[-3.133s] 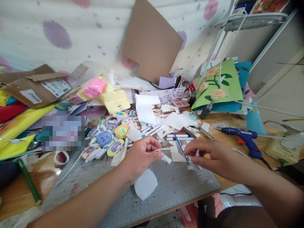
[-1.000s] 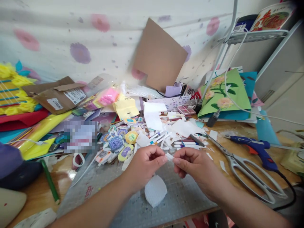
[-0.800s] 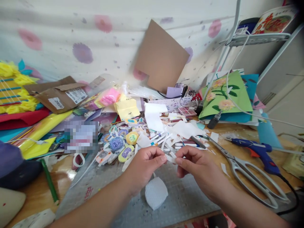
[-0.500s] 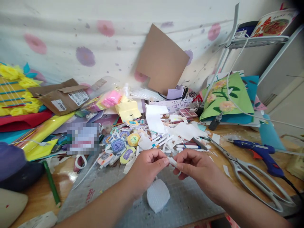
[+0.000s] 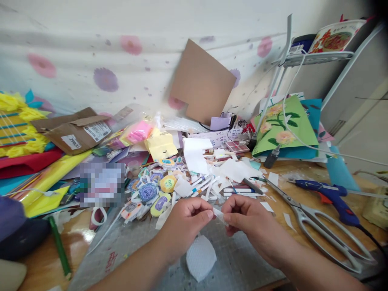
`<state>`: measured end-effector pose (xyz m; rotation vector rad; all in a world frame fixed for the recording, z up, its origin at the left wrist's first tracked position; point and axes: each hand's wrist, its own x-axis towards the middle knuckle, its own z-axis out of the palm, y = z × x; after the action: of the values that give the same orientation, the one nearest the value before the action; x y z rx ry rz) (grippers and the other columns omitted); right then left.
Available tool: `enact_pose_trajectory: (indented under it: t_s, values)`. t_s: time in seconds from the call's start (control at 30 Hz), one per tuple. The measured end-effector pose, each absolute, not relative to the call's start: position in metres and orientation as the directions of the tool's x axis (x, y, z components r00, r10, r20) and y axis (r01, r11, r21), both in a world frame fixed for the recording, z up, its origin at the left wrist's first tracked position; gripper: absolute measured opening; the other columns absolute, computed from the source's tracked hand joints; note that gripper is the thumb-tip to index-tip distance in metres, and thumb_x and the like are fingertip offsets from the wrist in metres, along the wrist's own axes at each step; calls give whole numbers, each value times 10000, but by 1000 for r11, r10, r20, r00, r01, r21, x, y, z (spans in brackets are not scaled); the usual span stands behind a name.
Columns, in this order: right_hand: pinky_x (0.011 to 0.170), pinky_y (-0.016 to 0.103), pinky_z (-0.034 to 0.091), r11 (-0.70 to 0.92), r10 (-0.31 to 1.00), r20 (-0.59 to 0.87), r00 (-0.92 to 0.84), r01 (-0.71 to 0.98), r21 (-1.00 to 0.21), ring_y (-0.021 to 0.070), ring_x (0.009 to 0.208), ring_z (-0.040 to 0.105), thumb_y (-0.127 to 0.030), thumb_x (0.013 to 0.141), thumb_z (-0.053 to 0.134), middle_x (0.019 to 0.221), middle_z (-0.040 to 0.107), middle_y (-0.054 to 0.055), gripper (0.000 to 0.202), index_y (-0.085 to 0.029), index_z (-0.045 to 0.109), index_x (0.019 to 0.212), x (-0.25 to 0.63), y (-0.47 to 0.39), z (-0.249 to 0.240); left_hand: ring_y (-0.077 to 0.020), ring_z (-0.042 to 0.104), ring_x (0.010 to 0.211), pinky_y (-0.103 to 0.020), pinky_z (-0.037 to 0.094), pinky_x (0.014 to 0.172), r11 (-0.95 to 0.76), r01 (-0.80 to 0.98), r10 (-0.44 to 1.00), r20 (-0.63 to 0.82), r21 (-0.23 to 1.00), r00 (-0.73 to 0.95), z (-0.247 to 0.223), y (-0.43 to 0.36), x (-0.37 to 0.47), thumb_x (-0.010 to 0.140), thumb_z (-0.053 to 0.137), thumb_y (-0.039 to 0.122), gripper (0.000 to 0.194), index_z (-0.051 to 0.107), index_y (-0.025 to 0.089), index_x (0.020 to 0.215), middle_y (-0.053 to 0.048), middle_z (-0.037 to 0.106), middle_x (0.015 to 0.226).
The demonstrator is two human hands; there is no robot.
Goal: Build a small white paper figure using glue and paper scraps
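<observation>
Between my two hands is a small strip of white paper (image 5: 219,215), pinched at both ends. My left hand (image 5: 189,220) grips one end with thumb and forefinger. The other end sits between the thumb and fingers of my right hand (image 5: 247,218). Just below, a white textured, leaf-shaped piece (image 5: 201,258) lies on the grey cutting mat (image 5: 145,258). Beyond my left hand is a heap of small decorated paper pieces (image 5: 148,191) in purple, yellow and white.
Large scissors (image 5: 298,208) and a blue glue gun (image 5: 336,198) lie to the right. Pens (image 5: 242,189) and white paper scraps (image 5: 233,169) clutter the middle. A green pencil (image 5: 60,247) lies at the left. Behind stand a cardboard box (image 5: 75,131) and a brown board (image 5: 203,81).
The view has tilted up and shifted slightly. Both hands still hold the paper strip, whose angle between the fingers has turned a little. The leaf-shaped piece stays on the mat.
</observation>
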<state>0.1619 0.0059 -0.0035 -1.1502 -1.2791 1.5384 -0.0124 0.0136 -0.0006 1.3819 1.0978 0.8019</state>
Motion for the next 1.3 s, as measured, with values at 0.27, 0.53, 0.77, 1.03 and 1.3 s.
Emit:
enact_pose_trajectory:
  t_s: [0.27, 0.53, 0.77, 1.03, 1.3]
  values:
    - [530, 242, 377, -118, 964, -132, -229, 75, -990, 110, 523, 480, -238, 667, 647, 559, 508, -45, 120, -183, 553, 617, 160, 7, -3, -151, 479, 658, -257, 353, 615, -67, 257, 938, -27, 964, 346, 3, 12, -12, 751, 545, 280, 180, 667, 151, 726, -7, 556, 655]
    - [698, 244, 381, -82, 960, -41, -276, -139, -987, 147, 781, 514, -210, 679, 678, 833, 577, 3, 130, -184, 566, 619, 168, 6, -1, -153, 502, 629, -245, 368, 580, -77, 370, 957, -36, 926, 289, 2, 12, -10, 781, 537, 296, 202, 665, 164, 698, -4, 586, 639]
    - [694, 243, 367, -62, 952, -36, -305, -76, -995, 149, 796, 499, -221, 687, 680, 829, 560, -2, 122, -190, 573, 637, 162, 5, -4, -143, 479, 618, -235, 354, 563, -17, 302, 958, -71, 953, 276, 3, 12, -9, 780, 546, 292, 203, 679, 160, 702, 4, 578, 630]
    - [574, 241, 348, -82, 971, -95, -220, 70, -994, 127, 607, 459, -231, 650, 661, 614, 531, -35, 126, -194, 549, 608, 161, 7, -4, -161, 529, 678, -253, 385, 616, 41, 223, 945, -110, 974, 308, -2, 12, -10, 781, 557, 298, 204, 710, 164, 799, -13, 629, 686]
    - [577, 251, 370, -67, 981, -81, -175, 88, -994, 131, 581, 476, -215, 633, 642, 577, 532, -36, 117, -203, 535, 586, 159, 11, -6, -152, 536, 660, -249, 388, 615, 47, 156, 931, -100, 987, 351, -2, 11, -10, 744, 533, 205, 179, 709, 170, 752, -6, 633, 661]
